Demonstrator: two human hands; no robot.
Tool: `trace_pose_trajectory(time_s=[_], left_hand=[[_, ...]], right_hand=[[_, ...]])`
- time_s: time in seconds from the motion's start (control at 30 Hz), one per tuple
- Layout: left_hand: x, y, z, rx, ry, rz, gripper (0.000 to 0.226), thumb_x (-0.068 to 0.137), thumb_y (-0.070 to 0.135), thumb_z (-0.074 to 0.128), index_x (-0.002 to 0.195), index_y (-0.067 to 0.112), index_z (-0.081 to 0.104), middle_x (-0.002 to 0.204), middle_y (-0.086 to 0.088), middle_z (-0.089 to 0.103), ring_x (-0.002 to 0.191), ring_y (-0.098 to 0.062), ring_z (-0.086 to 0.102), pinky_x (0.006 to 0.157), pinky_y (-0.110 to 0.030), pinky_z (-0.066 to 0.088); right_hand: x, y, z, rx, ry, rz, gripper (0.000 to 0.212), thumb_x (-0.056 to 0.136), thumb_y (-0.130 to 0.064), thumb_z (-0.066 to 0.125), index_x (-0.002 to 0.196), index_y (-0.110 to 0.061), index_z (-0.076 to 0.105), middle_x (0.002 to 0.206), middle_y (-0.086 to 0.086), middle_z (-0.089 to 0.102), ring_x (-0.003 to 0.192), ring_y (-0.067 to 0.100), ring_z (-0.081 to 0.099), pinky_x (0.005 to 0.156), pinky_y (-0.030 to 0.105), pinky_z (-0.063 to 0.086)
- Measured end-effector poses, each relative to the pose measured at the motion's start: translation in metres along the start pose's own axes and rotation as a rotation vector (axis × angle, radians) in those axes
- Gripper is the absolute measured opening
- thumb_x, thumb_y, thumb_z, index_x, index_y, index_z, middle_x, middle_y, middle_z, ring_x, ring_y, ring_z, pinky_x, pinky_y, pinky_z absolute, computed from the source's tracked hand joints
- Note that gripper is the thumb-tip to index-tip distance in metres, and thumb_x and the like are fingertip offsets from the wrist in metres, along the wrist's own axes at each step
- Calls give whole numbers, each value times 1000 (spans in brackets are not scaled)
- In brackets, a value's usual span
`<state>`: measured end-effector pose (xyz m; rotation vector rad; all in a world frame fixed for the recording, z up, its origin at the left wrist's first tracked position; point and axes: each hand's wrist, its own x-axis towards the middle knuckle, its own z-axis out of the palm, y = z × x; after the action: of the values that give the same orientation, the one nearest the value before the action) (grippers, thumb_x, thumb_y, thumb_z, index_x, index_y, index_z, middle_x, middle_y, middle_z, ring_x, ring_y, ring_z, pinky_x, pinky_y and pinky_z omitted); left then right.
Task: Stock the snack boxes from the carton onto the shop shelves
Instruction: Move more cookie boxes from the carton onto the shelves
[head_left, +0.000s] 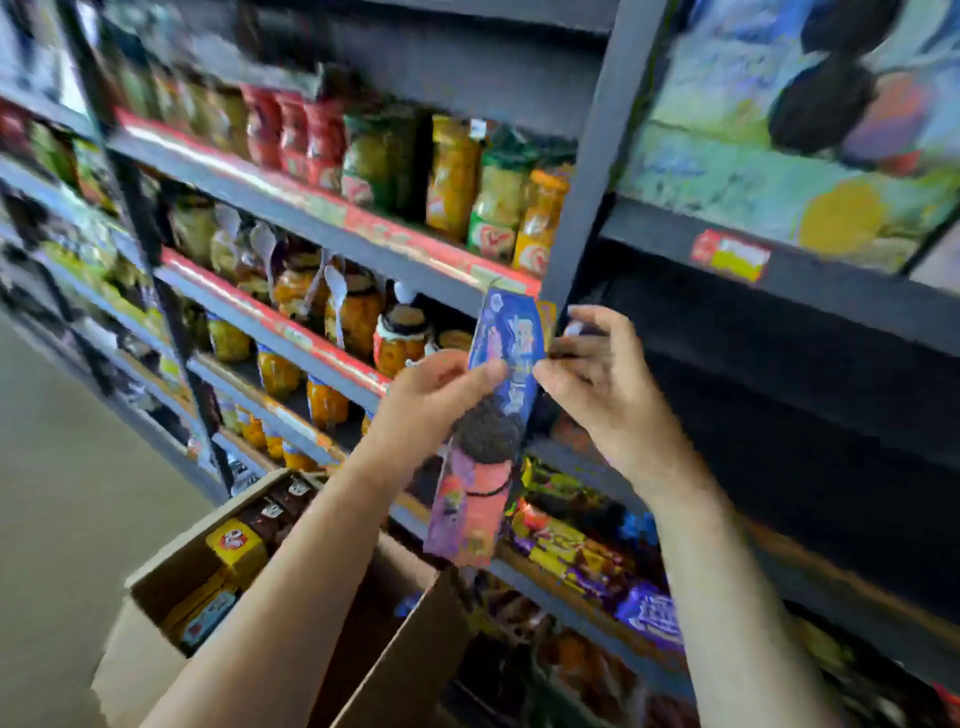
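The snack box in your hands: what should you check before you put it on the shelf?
1. Left hand holds the snack box: ok.
2. Right hand has a grip on the box's upper edge: ok.
3. Box upright: not ok, tilted.
4. Room on the dark shelf to the right: cannot tell, too dark.
5. Jars clear of the box: ok.
6. More boxes left in the carton: ok.

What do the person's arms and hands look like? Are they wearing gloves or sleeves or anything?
No gloves and no sleeves in view. Both forearms are bare from the bottom of the picture up to the wrists. The left hand and the right hand are bare too. I can't see any watch, bracelet or ring, though the picture is blurry, so something small could be missed.
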<state>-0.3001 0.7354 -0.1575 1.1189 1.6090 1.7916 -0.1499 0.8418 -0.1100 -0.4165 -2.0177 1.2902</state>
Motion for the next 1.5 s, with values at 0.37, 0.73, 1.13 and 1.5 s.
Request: trace_pose_trajectory(time_s=[0.37, 0.73, 1.13, 1.5], left_hand=[[6, 139, 131, -510, -86, 173, 35, 90, 41, 56, 115, 16, 62, 110, -3, 75, 105, -18, 70, 80, -41, 61], [50, 150, 163, -429, -87, 218, 46, 93, 40, 61, 128, 10, 58, 118, -14, 65, 110, -22, 63, 97, -39, 50], [100, 99, 139, 749, 272, 759, 31, 90, 34, 47, 93, 10, 66, 92, -4, 56, 88, -23, 47, 76, -39, 48], [102, 99, 138, 705, 275, 775, 18, 89, 25, 58, 94, 11, 68, 93, -1, 56, 91, -18, 45, 79, -33, 46]], right_hand=[[-40, -110, -100, -891, 399, -389, 64, 77, -41, 77, 132, -21, 50, 119, 0, 59, 109, 22, 58, 86, 41, 50], [-3, -145, -151, -1441, 709, -618, 57, 71, -37, 76, 119, -10, 63, 101, 4, 68, 92, 29, 64, 77, 38, 45], [81, -176, -166, -1698, 629, -584, 58, 72, -30, 77, 123, -9, 58, 102, 8, 64, 96, 32, 58, 80, 42, 42], [109, -160, -170, -1623, 437, -405, 54, 96, -33, 58, 144, -20, 39, 134, 7, 53, 124, 33, 45, 103, 49, 31]])
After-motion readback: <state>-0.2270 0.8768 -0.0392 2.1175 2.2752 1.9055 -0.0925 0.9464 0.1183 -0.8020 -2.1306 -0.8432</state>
